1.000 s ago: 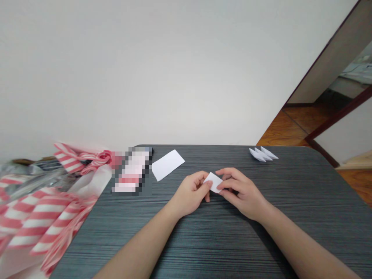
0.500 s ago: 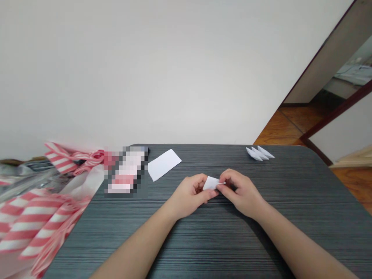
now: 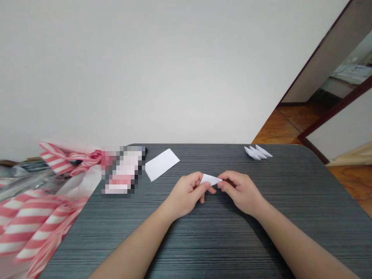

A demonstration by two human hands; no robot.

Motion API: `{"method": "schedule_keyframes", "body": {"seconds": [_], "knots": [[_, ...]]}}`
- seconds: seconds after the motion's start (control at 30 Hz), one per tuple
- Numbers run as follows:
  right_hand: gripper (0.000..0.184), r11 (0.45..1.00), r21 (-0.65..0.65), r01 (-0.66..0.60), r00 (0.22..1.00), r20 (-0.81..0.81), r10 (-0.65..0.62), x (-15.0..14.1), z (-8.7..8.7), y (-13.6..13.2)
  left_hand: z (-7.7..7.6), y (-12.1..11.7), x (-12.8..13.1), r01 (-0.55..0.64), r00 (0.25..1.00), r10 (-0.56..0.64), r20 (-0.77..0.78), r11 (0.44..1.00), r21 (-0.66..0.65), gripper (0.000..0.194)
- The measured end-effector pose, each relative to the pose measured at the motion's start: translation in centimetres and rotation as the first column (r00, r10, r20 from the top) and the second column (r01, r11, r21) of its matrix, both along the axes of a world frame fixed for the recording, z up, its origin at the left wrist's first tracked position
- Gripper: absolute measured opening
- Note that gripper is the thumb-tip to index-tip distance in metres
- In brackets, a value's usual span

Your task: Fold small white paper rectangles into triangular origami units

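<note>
A small folded piece of white paper (image 3: 210,179) is pinched between both my hands just above the dark striped table (image 3: 203,240). My left hand (image 3: 187,193) grips its left end with thumb and curled fingers. My right hand (image 3: 240,192) pinches its right tip. The paper now looks like a narrow triangle. A flat white paper slip (image 3: 162,164) lies on the table behind my left hand.
Several folded white paper pieces (image 3: 258,152) sit in a row near the table's far right edge. A red-and-white striped plastic bag (image 3: 37,217) lies at the left, beside a blurred-out object (image 3: 123,170). A wooden floor and doorway (image 3: 325,112) show at the right.
The paper has been folded from a wider flap into a narrow triangle. My fingers have closed more tightly on it. The view has shifted slightly.
</note>
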State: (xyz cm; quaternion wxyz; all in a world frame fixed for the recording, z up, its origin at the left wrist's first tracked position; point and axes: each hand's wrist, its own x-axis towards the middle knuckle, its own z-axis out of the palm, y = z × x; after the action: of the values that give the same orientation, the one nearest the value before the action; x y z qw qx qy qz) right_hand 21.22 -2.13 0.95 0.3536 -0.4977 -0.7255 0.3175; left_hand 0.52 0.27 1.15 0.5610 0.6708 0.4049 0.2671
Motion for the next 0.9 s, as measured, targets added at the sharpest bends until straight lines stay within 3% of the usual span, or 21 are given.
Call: {"method": "schedule_keyframes", "body": {"seconds": [0.33, 0.63, 0.9], "knots": [[0.016, 0.998, 0.020, 0.056, 0.998, 0.028, -0.056, -0.1, -0.1, 0.0, -1.0, -0.1, -0.1, 0.023, 1.000, -0.023, -0.008, 1.000, -0.009, 0.021], [0.020, 0.999, 0.009, 0.048, 0.998, 0.040, -0.048, -0.2, 0.1, -0.1, 0.4, -0.1, 0.2, -0.011, 0.998, 0.009, -0.056, 0.999, -0.033, 0.013], [0.020, 0.999, -0.007, 0.049, 0.998, 0.038, -0.048, -0.2, 0.1, 0.0, 0.4, -0.1, 0.2, -0.006, 0.998, 0.006, -0.065, 1.000, -0.005, 0.015]]}}
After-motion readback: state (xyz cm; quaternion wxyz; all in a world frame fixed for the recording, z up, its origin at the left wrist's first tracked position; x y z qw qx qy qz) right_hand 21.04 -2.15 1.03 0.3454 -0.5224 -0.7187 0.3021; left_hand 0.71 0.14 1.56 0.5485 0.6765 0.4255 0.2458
